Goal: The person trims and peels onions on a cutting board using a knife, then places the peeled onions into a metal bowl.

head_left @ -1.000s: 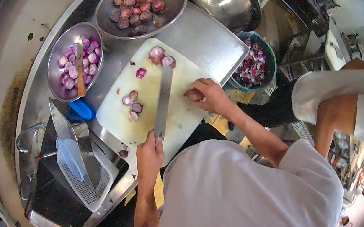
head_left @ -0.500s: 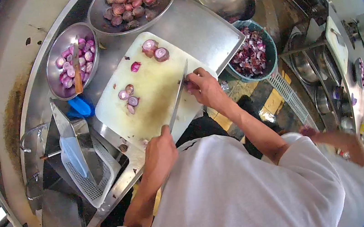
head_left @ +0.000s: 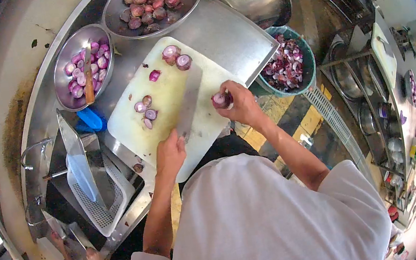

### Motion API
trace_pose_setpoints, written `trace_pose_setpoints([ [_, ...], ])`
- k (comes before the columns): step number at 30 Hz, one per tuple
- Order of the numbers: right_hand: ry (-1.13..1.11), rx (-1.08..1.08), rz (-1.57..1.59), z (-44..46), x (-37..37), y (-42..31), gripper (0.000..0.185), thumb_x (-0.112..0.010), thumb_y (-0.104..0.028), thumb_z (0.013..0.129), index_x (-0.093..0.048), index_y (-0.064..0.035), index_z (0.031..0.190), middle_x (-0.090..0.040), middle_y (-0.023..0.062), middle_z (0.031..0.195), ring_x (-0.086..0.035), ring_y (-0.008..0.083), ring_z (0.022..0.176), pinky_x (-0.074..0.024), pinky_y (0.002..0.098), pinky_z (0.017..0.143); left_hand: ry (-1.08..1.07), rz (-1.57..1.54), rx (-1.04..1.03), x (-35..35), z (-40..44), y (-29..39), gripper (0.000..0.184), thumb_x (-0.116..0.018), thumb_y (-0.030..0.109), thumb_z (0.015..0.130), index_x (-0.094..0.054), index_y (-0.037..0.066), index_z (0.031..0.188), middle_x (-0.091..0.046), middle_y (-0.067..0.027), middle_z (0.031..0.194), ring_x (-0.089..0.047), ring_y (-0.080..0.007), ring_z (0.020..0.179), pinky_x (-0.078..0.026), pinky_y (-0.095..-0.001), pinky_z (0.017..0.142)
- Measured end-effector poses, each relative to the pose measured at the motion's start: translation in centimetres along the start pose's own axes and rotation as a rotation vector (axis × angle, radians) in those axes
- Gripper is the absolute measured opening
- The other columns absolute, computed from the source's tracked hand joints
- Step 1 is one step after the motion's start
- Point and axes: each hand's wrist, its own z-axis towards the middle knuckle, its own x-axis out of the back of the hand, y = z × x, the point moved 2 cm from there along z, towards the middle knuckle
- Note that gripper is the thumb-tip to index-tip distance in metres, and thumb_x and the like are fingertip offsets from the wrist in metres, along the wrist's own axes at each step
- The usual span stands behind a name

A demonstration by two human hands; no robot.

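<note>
My left hand (head_left: 170,153) is closed around the handle of a large knife (head_left: 191,96); its broad blade, somewhat blurred, lies flat-side up over the cutting board (head_left: 134,126). Between the fingers of my right hand (head_left: 241,105) is a red onion (head_left: 221,100) with a pale cut face, just above the board's right edge. Two cut onions (head_left: 172,55) rest near the board's far end. Several small slices (head_left: 150,115) and a purple piece (head_left: 154,75) lie on its left half.
A bowl of peeled onions (head_left: 76,89) carries a wooden-handled knife (head_left: 89,82). Behind stands a bowl of unpeeled onions (head_left: 150,11). A bin of peelings (head_left: 286,67) is at right. A white basket (head_left: 116,208) sits left. At lower left, another person's hands (head_left: 94,256) hold blades.
The knife has moved away from the onion and turned its flat side up. My right hand has tilted the onion, showing its cut face. Another person's hands and blades appear at lower left.
</note>
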Motion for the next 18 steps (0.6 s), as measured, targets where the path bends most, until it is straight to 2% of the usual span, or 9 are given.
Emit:
trace_pose_setpoints([
  [1, 0.075, 0.012, 0.275, 0.3, -0.2, -0.4, 0.049, -0.079, -0.003, 0.066, -0.060, -0.0054, 0.112, -0.064, 0.0132, 0.106, -0.064, 0.0343, 0.097, -0.0524, 0.0416, 0.087, -0.001, -0.049, 0.102, 0.6, -0.5, -0.1, 0.020, -0.060, 0.011, 0.093, -0.059, -0.003, 0.107, -0.065, -0.0262, 0.074, -0.066, -0.0458, 0.070, -0.051, -0.0519, 0.063],
  [2, 0.148, 0.023, 0.552, 0.5, -0.4, -0.5, 0.049, -0.077, -0.002, 0.067, -0.060, -0.0054, 0.112, -0.065, 0.0126, 0.106, -0.064, 0.0333, 0.100, -0.0533, 0.0396, 0.087, -0.002, -0.050, 0.107, 0.7, -0.7, -0.3, 0.020, -0.060, 0.011, 0.093, -0.059, -0.003, 0.107, -0.065, -0.0262, 0.074, -0.066, -0.0458, 0.070, -0.051, -0.0519, 0.063],
  [3, 0.143, 0.022, 0.554, 0.8, -0.7, 0.0, 0.049, -0.077, -0.002, 0.067, -0.060, -0.0054, 0.112, -0.065, 0.0126, 0.106, -0.064, 0.0333, 0.100, -0.0533, 0.0396, 0.087, -0.022, -0.048, 0.149, 0.8, -1.0, -0.5, 0.024, -0.061, 0.013, 0.093, -0.058, -0.004, 0.109, -0.065, -0.0266, 0.074, -0.065, -0.0461, 0.071, -0.050, -0.0525, 0.065],
  [5, 0.068, 0.213, 0.436, 1.5, -1.6, 0.7, 0.047, -0.076, -0.001, 0.068, -0.063, -0.0055, 0.113, -0.065, 0.0133, 0.112, -0.064, 0.0312, 0.103, -0.0547, 0.0376, 0.088, -0.040, -0.047, 0.195, 1.2, -1.2, -0.2, 0.028, -0.062, 0.014, 0.093, -0.058, -0.006, 0.112, -0.064, -0.0271, 0.075, -0.065, -0.0463, 0.072, -0.050, -0.0532, 0.067],
  [7, 0.078, 0.196, 0.425, 1.1, -2.2, 1.3, 0.045, -0.076, -0.001, 0.069, -0.064, -0.0060, 0.112, -0.064, 0.0136, 0.113, -0.064, 0.0309, 0.102, -0.0550, 0.0376, 0.087, -0.082, -0.032, 0.182, 1.7, -1.1, 0.9, 0.021, -0.059, 0.011, 0.094, -0.058, -0.003, 0.109, -0.065, -0.0263, 0.072, -0.066, -0.0457, 0.069, -0.051, -0.0523, 0.063],
  [11, 0.095, 0.157, 0.404, 0.7, -2.3, 0.8, 0.042, -0.077, -0.002, 0.072, -0.065, -0.0085, 0.112, -0.063, 0.0151, 0.110, -0.065, 0.0323, 0.098, -0.0544, 0.0389, 0.086, -0.054, -0.022, 0.113, 3.4, -1.8, 3.6, 0.023, -0.059, 0.011, 0.094, -0.057, -0.002, 0.112, -0.065, -0.0265, 0.071, -0.066, -0.0456, 0.069, -0.051, -0.0534, 0.064],
  [18, 0.044, 0.124, 0.282, 1.0, -1.4, -0.9, 0.034, -0.076, -0.002, 0.075, -0.065, -0.0084, 0.106, -0.060, 0.0164, 0.102, -0.063, 0.0350, 0.092, -0.0532, 0.0421, 0.081, -0.203, 0.095, 0.144, 6.3, -4.3, 7.5, 0.019, -0.056, 0.010, 0.095, -0.055, -0.001, 0.110, -0.064, -0.0279, 0.069, -0.066, -0.0475, 0.069, -0.052, -0.0557, 0.067],
])
